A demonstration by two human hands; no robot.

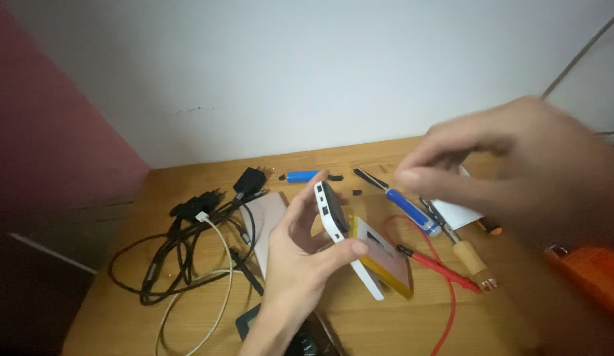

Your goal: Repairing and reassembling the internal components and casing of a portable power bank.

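My left hand grips a white flat case by its edge, tilted up on end, with a dark inner face and ports showing. A flat pouch cell with a yellow rim hangs out of the case's lower side. My right hand hovers blurred above and to the right, fingers pinched together, nothing visible between them. Just below its fingertips lies a blue-handled screwdriver on the wooden table.
A tangle of black and white cables with plugs lies at left. A blue cylindrical cell sits at the back. A red probe with lead, a wooden-handled tool, white paper and an orange object lie right.
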